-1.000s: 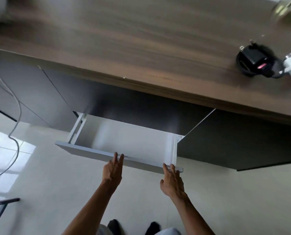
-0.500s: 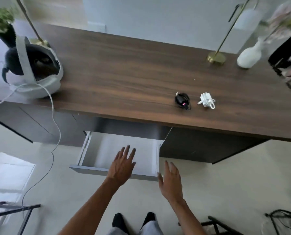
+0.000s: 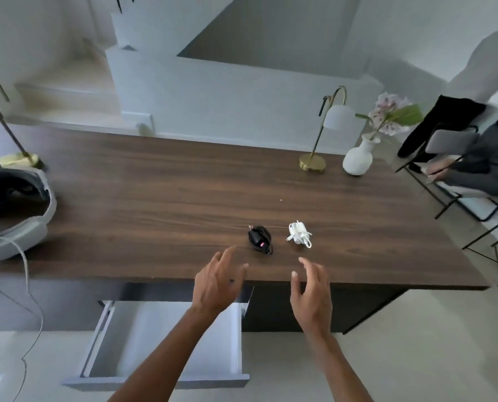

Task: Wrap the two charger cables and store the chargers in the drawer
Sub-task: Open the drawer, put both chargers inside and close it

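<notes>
Head view is the only one I am getting, and it is looking down over the wooden worktop (image 3: pixel 154 198) and the drawer (image 3: pixel 160 338) below its front edge. I am seeing the left hand (image 3: pixel 217 281) hovering at the worktop's front edge, fingers spread and loosely curved, palm down, grasping nothing; its fingertips are reaching toward the black charger (image 3: pixel 260 238) but are sitting apart from it. The right hand (image 3: pixel 311 291) is hanging just beside it, also released, fingers spread with the thumb out, holding nothing and lying short of the white charger (image 3: pixel 299 234). Both chargers are lying on the worktop near the front edge, side by side, each with its cable bundled around it, the black one to the left. The drawer is standing pulled out beneath the left forearm, and its white inside is showing bare where I can see it. A brass lamp (image 3: pixel 313 162) and a white vase (image 3: pixel 357 159) are standing at the back right.
</notes>
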